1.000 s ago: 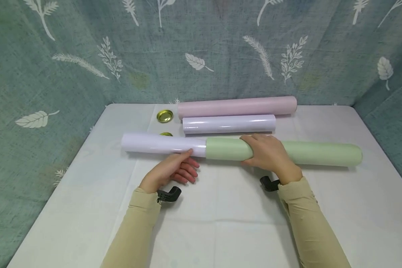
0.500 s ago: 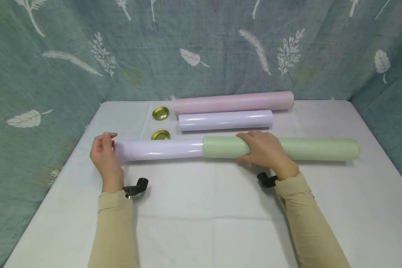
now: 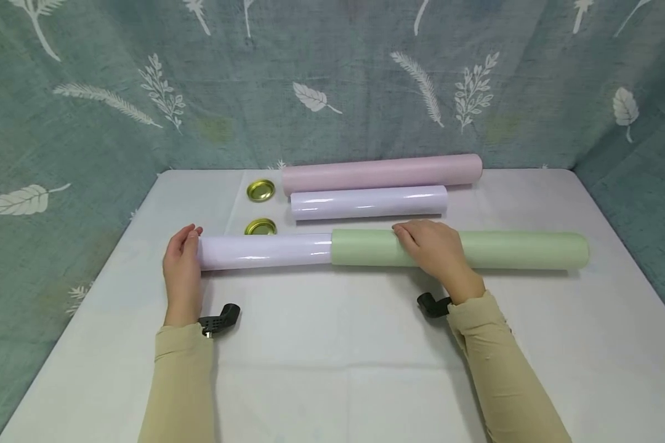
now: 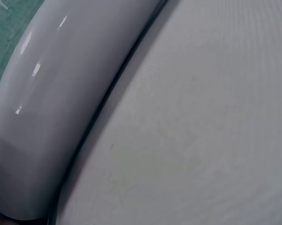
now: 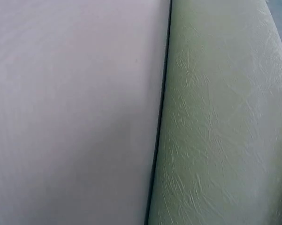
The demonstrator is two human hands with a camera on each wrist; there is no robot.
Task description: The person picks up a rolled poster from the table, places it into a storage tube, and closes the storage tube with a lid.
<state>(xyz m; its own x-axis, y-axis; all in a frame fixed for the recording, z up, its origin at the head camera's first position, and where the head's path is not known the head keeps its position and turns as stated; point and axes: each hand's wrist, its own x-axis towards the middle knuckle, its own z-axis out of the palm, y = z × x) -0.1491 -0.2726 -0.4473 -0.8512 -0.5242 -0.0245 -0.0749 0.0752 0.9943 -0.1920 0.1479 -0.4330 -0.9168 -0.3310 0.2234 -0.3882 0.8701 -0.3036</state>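
Note:
A glossy, pale lavender-white tube [image 3: 266,251] lies across the table, its right end inside the mouth of a longer green tube [image 3: 526,249]. My left hand [image 3: 181,271] is at the white tube's left end, palm against it and fingers mostly straight. Over the green tube, left of its middle, my right hand [image 3: 435,252] rests with fingers curled across the top; its thumb is not plainly seen. In the left wrist view the white tube [image 4: 51,103] fills the left side. The right wrist view shows the green tube's [image 5: 216,117] creased surface.
Behind lie a pink tube [image 3: 382,173] and a second glossy white tube [image 3: 368,203], side by side. Two gold-coloured round lids [image 3: 260,190] sit to their left, the nearer lid [image 3: 260,226] close behind the front white tube. A leaf-print curtain [image 3: 332,74] hangs beyond the white-covered table [image 3: 332,394].
My left hand has gone from the white tube's near side to its left end. The white tube has slid slightly right, into the green one. My right hand has stayed on the green tube.

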